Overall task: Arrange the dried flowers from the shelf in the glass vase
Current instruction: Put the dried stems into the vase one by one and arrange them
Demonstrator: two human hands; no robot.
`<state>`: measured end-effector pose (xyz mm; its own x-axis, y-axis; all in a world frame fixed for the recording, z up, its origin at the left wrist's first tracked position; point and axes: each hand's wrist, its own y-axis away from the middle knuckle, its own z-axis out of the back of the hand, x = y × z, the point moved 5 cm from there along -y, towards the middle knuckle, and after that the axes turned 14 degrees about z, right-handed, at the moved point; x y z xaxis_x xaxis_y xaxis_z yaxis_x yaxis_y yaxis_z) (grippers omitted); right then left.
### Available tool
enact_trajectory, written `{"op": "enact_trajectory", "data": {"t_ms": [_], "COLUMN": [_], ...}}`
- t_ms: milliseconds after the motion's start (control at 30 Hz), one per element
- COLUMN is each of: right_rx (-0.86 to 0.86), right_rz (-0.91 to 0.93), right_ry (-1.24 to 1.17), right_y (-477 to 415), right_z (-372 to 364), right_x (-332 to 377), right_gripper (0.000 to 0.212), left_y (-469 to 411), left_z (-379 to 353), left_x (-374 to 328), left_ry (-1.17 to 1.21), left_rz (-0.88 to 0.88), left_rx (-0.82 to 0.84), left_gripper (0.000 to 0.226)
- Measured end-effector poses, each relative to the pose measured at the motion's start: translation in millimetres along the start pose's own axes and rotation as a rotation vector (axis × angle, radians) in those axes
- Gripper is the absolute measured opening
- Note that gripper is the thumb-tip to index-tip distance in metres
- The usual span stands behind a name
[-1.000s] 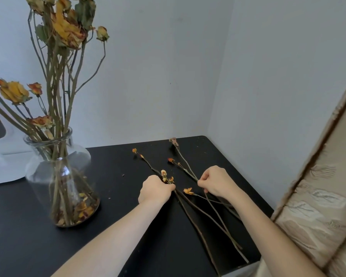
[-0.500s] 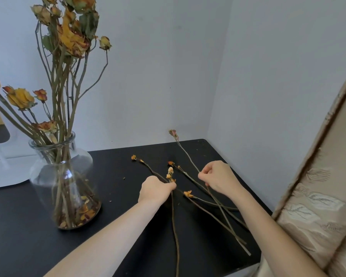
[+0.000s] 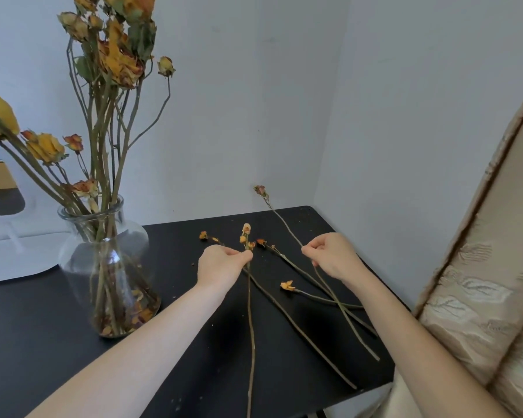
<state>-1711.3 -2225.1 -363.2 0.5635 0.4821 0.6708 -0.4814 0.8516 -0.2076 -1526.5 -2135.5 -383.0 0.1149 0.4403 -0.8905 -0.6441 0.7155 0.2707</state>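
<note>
Separately, left hand [image 3: 221,267] pinches budded stem [image 3: 249,327] below its buds; right hand [image 3: 332,260] pinches pink-bud stem [image 3: 282,222] midway.

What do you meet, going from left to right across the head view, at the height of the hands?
In order: glass vase → left hand → loose orange flower head → right hand → patterned fabric.

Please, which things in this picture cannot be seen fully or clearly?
Head view only.
The long stem pinched by the left hand: lower end cut by the bottom edge.
The top blooms in the glass vase: cut by the top edge.
The bud stem: the left hand hides its middle.
The right hand: curled fingers hide the grip on the pink-bud stem.
</note>
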Motion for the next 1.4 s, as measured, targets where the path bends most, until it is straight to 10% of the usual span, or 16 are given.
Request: {"op": "enact_trajectory", "data": {"t_ms": [767, 1400], "right_rx": [-0.211, -0.201], "right_rz": [0.268, 0.276], "right_ry": [-0.260, -0.251], "right_y": [-17, -10], "right_z": [-31, -39], "right_x": [113, 142], "right_gripper": [0.010, 0.019], "left_y": [137, 191], "left_z": [236, 275], "left_x": [-64, -76], "left_ry": [0.315, 0.315], "left_rz": [-0.833, -1.049], "left_rx": [-0.503, -0.732], "left_gripper": [0.015, 0.014]}}
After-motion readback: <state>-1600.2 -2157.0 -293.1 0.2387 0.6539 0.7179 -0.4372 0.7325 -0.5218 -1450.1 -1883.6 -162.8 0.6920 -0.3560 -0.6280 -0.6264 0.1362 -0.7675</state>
